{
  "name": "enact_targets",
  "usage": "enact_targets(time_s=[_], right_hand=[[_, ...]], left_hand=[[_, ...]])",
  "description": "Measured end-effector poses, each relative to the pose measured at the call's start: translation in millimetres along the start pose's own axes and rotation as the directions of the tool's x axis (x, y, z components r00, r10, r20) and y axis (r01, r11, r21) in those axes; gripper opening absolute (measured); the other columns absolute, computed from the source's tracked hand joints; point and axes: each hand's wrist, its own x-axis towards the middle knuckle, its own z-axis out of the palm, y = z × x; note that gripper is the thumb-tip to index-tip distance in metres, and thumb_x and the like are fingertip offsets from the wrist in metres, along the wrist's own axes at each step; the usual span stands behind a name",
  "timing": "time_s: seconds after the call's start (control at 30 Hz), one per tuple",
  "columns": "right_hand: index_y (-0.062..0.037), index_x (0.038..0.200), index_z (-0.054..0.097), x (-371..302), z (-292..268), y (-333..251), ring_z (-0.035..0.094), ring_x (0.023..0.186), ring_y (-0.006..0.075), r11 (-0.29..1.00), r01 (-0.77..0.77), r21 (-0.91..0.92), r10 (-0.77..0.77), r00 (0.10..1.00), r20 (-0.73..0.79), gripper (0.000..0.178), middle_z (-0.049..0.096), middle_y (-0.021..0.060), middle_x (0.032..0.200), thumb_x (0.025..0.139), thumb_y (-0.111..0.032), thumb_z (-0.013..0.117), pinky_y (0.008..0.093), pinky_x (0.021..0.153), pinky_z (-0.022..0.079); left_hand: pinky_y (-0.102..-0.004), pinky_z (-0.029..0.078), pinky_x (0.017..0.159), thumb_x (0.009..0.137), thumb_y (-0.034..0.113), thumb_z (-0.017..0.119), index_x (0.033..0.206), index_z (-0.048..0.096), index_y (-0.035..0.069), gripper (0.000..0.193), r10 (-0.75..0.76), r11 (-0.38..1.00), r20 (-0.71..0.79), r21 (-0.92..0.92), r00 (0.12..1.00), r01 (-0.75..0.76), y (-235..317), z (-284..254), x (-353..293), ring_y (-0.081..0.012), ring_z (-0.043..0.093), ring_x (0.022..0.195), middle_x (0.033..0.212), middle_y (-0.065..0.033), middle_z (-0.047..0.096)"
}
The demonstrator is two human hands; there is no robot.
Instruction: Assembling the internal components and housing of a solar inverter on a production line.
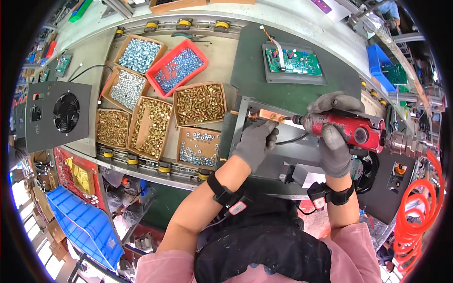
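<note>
One grey-gloved left hand (pixel 255 145) curls its fingers at the near edge of one copper-coloured rectangular block (pixel 271 115), whether gripping I cannot tell; the grey-gloved right hand (pixel 336 155), farther off, grips one red metal driver (pixel 363 135), both long axes crosswise, bit (pixel 296 120) pointing left toward the block. Leftward stand six brown cardboard boxes (pixel 200 125) and one red plastic tray (pixel 155 82) of fasteners (pixel 200 101); beyond the block, one green rectangular circuit board (pixel 296 62)
</note>
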Motion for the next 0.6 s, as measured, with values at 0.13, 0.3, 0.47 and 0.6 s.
enact_targets(time_s=[0.13,0.3,0.47,0.6], right_hand=[[-0.0053,0.111,0.047,6.2,-3.6,6.0,0.060,0.089,0.0225,1.000,0.007,0.028,-0.008,0.999,0.041,0.043,0.058,0.0131,0.099,0.076,-0.014,0.070,0.0359,0.079,0.051],[-0.0056,0.111,0.048,5.7,-9.5,11.0,0.060,0.090,0.0220,0.997,-0.011,0.072,0.003,0.994,0.107,0.044,0.058,0.0128,0.100,0.074,-0.012,0.071,0.0363,0.080,0.051],[-0.0046,0.113,0.048,9.7,-8.6,11.6,0.060,0.092,0.0216,0.998,-0.022,0.060,0.011,0.984,0.177,0.045,0.057,0.0127,0.101,0.073,-0.004,0.069,0.0349,0.080,0.052],[-0.0033,0.106,0.051,12.9,-2.9,9.2,0.060,0.088,0.0191,1.000,-0.009,-0.013,0.011,0.984,0.176,0.040,0.057,0.0122,0.101,0.071,0.003,0.067,0.0324,0.077,0.052]], left_hand=[[-0.0233,0.041,0.053,0.095,0.012,0.047,0.103,0.055,0.004,0.014,-0.090,0.989,-0.023,-0.118,0.996,0.087,-5.0,1.2,25.1,-0.0097,0.048,0.063,0.081,-0.0029,0.054],[-0.0237,0.041,0.054,0.096,0.012,0.045,0.103,0.054,0.002,0.015,-0.093,0.963,0.100,-0.245,0.991,0.115,-9.2,-0.7,29.8,-0.0109,0.049,0.064,0.081,-0.0050,0.054],[-0.0253,0.046,0.060,0.096,0.010,0.044,0.100,0.055,0.000,0.015,-0.024,0.908,0.267,-0.397,0.963,0.133,-2.8,0.2,12.3,-0.0135,0.053,0.066,0.081,-0.0069,0.056],[-0.0264,0.049,0.067,0.096,0.007,0.042,0.105,0.053,-0.005,0.019,-0.028,0.914,0.270,-0.382,0.962,0.134,7.4,-4.4,0.9,-0.0166,0.055,0.073,0.088,-0.0095,0.057]])
